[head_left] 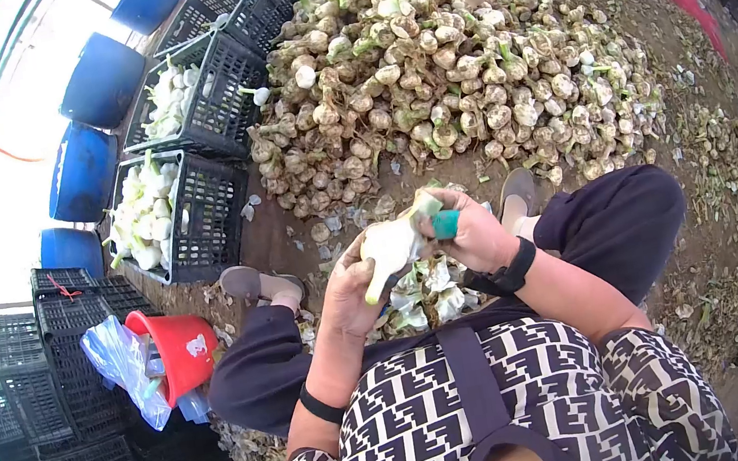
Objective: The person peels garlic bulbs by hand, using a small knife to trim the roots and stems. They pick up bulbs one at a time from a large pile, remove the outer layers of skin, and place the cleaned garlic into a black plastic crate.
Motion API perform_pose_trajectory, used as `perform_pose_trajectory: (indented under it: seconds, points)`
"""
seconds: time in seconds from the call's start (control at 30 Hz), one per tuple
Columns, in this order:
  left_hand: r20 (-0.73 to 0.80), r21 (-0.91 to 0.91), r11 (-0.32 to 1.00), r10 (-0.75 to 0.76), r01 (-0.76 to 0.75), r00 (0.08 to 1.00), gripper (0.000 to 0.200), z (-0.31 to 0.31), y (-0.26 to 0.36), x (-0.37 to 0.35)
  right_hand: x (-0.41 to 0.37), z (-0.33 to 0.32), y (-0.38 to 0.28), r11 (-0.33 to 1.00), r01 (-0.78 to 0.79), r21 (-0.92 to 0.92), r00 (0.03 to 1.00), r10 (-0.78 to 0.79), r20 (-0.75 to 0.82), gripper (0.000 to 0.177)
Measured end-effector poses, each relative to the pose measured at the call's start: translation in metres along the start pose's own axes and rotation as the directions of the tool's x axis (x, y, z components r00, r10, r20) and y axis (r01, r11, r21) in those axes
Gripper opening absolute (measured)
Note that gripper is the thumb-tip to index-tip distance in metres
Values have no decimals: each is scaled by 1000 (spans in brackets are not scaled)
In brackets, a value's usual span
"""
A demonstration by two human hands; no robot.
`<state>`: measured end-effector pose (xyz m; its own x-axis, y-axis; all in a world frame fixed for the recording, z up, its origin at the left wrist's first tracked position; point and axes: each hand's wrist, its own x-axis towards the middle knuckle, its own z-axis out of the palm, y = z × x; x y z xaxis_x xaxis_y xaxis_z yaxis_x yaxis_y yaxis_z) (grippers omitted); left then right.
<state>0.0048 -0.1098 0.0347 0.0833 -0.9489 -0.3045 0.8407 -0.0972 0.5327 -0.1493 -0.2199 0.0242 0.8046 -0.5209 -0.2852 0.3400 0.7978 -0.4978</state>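
My left hand [350, 282] is closed around a whitish garlic bulb [390, 248] whose pale green stem points down to the left. My right hand [473, 233], with green tape on a finger and a black band at the wrist, pinches a loose piece of peel or leaf at the bulb's upper right side. Whether it also holds a tool is hidden. Below the hands, peeled skins [430, 295] lie between my legs. Beyond them is a large heap of soil-stained garlic [459, 67].
Black crates of cleaner white garlic [218, 216] stand at the left, with blue barrels [83, 171] behind. A red bucket [180, 351] with a plastic bag is near my left knee, beside stacked black crates [77, 366]. Skins litter the ground.
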Motion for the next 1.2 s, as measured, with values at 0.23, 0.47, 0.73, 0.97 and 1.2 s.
perform_pose_trajectory:
  seconds: [0.23, 0.47, 0.73, 0.97, 1.2]
  points:
    - [11, 62, 998, -25, 24, 1000, 52, -9, 2, -4, 19, -5, 3, 992, 124, 30, 962, -112, -250, 16]
    - [-34, 115, 993, 8, -4, 999, 46, -8, 6, -17, 54, -64, -19, 797, 32, -603, 776, -400, -487, 23]
    - [-362, 103, 994, 72, -37, 929, 32, -28, -7, -7, 18, 16, 22, 110, 459, -882, 845, -361, 395, 24]
    - [-276, 87, 996, 50, -27, 960, 26, -31, -7, -12, 16, 9, 30, -130, 490, -862, 823, -255, 507, 20]
    - [-254, 213, 975, -14, 70, 967, 43, -25, 1, -19, 19, 10, 31, -280, 494, -823, 786, -261, 561, 19]
